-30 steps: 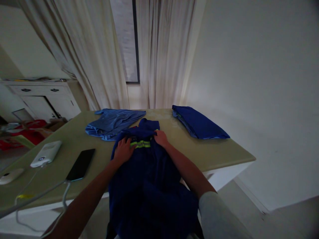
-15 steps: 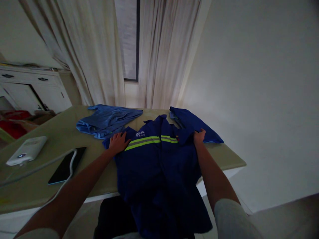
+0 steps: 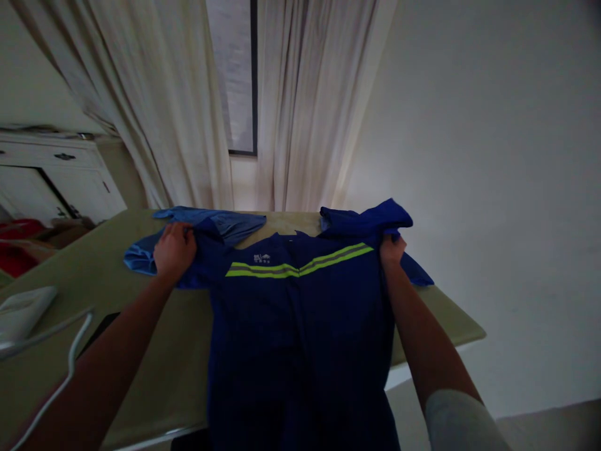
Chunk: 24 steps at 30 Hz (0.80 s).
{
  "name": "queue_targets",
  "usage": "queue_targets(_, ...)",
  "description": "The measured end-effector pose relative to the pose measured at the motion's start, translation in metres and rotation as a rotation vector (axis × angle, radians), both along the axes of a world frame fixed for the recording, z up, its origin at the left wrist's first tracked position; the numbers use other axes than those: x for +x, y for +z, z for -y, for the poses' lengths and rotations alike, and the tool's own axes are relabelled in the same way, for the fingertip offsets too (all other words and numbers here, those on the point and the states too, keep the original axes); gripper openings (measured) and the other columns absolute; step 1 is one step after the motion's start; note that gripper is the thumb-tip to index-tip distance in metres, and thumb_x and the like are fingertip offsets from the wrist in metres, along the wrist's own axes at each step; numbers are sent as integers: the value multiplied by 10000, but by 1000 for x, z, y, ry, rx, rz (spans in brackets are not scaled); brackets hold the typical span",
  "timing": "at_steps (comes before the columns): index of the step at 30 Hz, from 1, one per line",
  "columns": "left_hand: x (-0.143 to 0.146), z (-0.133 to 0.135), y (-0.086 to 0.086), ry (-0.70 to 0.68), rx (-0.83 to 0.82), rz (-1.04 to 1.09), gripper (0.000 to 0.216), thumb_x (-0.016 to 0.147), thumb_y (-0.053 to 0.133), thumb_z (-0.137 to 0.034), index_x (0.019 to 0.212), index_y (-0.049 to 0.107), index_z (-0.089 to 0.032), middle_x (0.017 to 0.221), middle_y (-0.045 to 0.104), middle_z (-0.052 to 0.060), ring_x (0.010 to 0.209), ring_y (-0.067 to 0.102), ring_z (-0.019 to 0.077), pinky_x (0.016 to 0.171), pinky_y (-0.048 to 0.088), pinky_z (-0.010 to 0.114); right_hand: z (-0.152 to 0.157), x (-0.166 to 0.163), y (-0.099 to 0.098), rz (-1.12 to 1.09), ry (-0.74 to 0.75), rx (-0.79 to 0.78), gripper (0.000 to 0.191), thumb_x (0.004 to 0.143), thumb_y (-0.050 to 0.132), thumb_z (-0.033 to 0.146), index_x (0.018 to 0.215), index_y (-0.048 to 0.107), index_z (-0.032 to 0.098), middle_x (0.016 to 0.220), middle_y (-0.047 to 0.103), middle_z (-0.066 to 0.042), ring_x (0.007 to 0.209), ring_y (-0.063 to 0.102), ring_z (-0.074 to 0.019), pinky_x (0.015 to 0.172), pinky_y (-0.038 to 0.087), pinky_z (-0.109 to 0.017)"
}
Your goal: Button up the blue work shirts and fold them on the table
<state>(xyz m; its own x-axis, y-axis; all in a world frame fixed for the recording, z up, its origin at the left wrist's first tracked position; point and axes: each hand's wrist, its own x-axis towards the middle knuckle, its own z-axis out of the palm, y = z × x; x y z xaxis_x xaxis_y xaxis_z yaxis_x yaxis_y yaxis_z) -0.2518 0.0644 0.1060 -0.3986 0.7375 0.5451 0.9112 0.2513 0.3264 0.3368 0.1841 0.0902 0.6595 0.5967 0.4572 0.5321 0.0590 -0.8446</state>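
A dark blue work shirt (image 3: 295,313) with yellow-green and grey reflective stripes and a white chest logo is spread front side up, its lower part hanging over the table's near edge. My left hand (image 3: 174,250) is closed on the sleeve at the left, above a lighter blue garment. At the right, my right hand (image 3: 392,248) grips the other sleeve, which is raised and bunched. The lighter blue garment (image 3: 230,222) lies crumpled behind the shirt on the left. Another dark blue garment (image 3: 417,270) is partly hidden under the right sleeve.
The greenish tabletop (image 3: 178,357) holds a white device (image 3: 25,310) at the left, with a white cable (image 3: 72,351) and a dark phone-like slab (image 3: 101,329) partly behind my left arm. Curtains (image 3: 178,113) hang behind the table. A white wall (image 3: 483,188) stands at the right.
Both hands have moved outward, drawing the shirt's sleeves apart. The shirt front is flatter and its stripes are more fully exposed. The right sleeve has lifted.
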Motion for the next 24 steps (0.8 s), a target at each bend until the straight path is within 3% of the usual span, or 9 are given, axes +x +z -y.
queue_targets(2,-9,-11,1,28,-110,-4,390,977,415,-305,1270,617,-145,1273,652,184,1108,651,356,925,542,488,-8,5,-9,-81,-117,-102,295,811,574,332,968,718,128,909,725,-148,965,660,-329,870,534,-442)
queue_targets(4,-9,-21,-10,-5,-196,-47,422,950,468,-304,1310,612,-138,1313,634,204,1188,614,385,961,525,508,-6,5,-20,-105,-172,-142,370,772,605,263,1095,699,107,1027,714,-198,1057,652,-371,941,516,-493)
queue_targets(7,10,-36,-38,-191,-241,-114,433,958,452,-298,1332,624,-161,1352,644,165,1261,591,339,1056,486,469,4,-5,-29,-40,-307,-136,603,758,611,214,1346,577,85,1300,612,-263,1239,574,-412,1050,450,-564)
queue_targets(9,31,-49,-57,-358,-294,-105,423,982,413,-291,1319,639,-169,1354,667,133,1279,598,281,1113,449,405,9,-19,-29,133,-366,-84,670,784,606,233,1437,506,119,1423,527,-259,1326,498,-425,1078,409,-605)
queue_targets(11,54,-63,-71,-439,-354,-61,441,995,427,-336,1340,626,-147,1344,683,141,1294,600,268,1125,433,376,11,-39,-31,382,-196,-60,596,853,572,288,1433,522,161,1442,527,-227,1340,487,-406,1085,396,-609)
queue_targets(14,81,-85,-82,-425,-477,36,509,977,512,-441,1363,608,-124,1240,727,156,1217,654,294,1034,487,374,12,-79,-46,697,429,-200,499,969,485,409,1409,568,190,1433,583,-174,1329,531,-321,1123,398,-514)
queue_targets(16,90,-96,-87,-434,-580,71,496,951,564,-447,1343,624,-148,1173,746,136,1142,686,296,951,517,366,14,-106,-65,826,702,-382,575,995,467,514,1486,519,218,1543,515,-145,1405,482,-303,1155,372,-483)
queue_targets(19,91,-103,-97,-471,-625,59,422,960,539,-370,1337,630,-201,1191,731,113,1126,679,276,929,516,362,18,-139,-93,955,785,-610,658,1023,385,604,1598,380,284,1681,332,-89,1534,316,-298,1220,259,-513)
queue_targets(24,82,-110,-114,-407,-504,-16,462,1023,379,-391,1383,624,-235,1307,642,149,1218,589,317,998,481,470,1,-161,-105,989,761,-671,697,1044,265,653,1643,276,296,1716,241,-60,1581,209,-260,1256,167,-486)
